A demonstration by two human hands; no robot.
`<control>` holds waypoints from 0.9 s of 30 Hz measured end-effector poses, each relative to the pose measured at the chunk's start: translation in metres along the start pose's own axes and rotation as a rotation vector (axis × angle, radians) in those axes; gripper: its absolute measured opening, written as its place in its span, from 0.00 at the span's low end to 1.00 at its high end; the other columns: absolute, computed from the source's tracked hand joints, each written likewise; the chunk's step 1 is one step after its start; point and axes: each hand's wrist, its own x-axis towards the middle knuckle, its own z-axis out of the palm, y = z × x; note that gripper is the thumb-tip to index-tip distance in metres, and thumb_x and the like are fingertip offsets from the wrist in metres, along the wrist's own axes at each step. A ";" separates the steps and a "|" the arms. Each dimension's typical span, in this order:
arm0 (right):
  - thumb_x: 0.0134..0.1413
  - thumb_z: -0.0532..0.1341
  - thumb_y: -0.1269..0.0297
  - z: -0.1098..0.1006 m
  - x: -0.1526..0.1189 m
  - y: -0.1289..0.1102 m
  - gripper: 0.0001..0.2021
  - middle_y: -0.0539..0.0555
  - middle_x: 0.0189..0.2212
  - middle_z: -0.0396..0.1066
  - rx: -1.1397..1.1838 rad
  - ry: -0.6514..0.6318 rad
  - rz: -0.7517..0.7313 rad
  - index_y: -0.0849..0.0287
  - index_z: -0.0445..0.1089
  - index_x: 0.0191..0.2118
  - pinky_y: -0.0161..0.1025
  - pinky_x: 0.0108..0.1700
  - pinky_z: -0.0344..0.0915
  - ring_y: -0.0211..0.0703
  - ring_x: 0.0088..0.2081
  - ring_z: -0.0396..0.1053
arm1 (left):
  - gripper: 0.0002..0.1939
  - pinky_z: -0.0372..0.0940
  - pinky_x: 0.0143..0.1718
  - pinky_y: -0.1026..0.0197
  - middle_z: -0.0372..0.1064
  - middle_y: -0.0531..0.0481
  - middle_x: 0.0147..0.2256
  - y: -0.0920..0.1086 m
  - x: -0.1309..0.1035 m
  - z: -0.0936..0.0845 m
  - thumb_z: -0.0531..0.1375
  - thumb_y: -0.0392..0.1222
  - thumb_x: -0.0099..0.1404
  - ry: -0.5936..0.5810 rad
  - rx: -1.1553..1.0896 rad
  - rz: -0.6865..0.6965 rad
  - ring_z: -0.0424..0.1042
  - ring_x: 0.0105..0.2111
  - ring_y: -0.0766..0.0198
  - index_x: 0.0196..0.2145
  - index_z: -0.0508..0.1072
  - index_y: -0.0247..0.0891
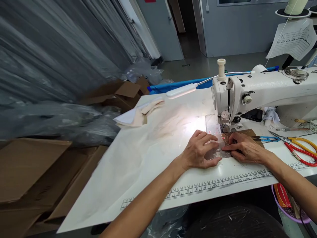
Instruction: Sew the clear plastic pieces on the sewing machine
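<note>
A white sewing machine (269, 91) stands at the right of the table, its presser foot (224, 128) down near my fingers. Below the foot lies a thin see-through plastic piece (218, 152), its outline hard to make out. My left hand (201, 148) rests at its left edge, fingers apart and slightly bent. From the other side, my right hand (241, 147) has its fingers curled, with index finger and thumb closed on the plastic's right part. A flat brown piece (247, 133) lies just behind the right hand, partly covered by it.
Right of my hands lie blue thread snips (268, 138) and scissors with red and orange handles (297, 147). A lit lamp (182, 91) hangs over the table (138, 178). Folded cloth (138, 114) lies at the far left edge. Cardboard boxes (32, 168) stand left.
</note>
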 end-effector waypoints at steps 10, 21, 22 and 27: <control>0.53 0.57 0.74 0.000 0.000 -0.001 0.20 0.57 0.38 0.69 -0.030 0.006 0.007 0.50 0.78 0.48 0.44 0.42 0.66 0.46 0.40 0.66 | 0.23 0.65 0.34 0.53 0.75 0.39 0.44 -0.010 -0.005 0.004 0.49 0.56 0.72 -0.161 0.050 -0.010 0.71 0.36 0.56 0.46 0.72 0.33; 0.54 0.57 0.74 0.001 0.000 0.000 0.19 0.57 0.38 0.68 -0.011 0.017 -0.007 0.51 0.78 0.48 0.44 0.42 0.66 0.46 0.40 0.65 | 0.19 0.71 0.37 0.52 0.74 0.39 0.40 -0.008 -0.007 0.005 0.53 0.52 0.72 -0.102 -0.010 -0.005 0.73 0.36 0.57 0.42 0.72 0.31; 0.54 0.57 0.74 0.001 0.000 0.000 0.19 0.57 0.38 0.68 -0.005 0.019 -0.008 0.51 0.78 0.48 0.44 0.42 0.66 0.46 0.40 0.65 | 0.19 0.71 0.37 0.52 0.74 0.39 0.39 -0.008 -0.008 0.006 0.53 0.51 0.72 -0.099 -0.014 -0.008 0.73 0.35 0.57 0.41 0.73 0.32; 0.54 0.57 0.75 0.001 -0.001 0.000 0.20 0.57 0.38 0.68 0.014 0.033 -0.010 0.51 0.78 0.48 0.45 0.43 0.66 0.45 0.40 0.65 | 0.17 0.71 0.36 0.53 0.73 0.39 0.39 -0.008 -0.008 0.008 0.52 0.50 0.72 -0.087 -0.019 -0.011 0.72 0.35 0.58 0.42 0.72 0.32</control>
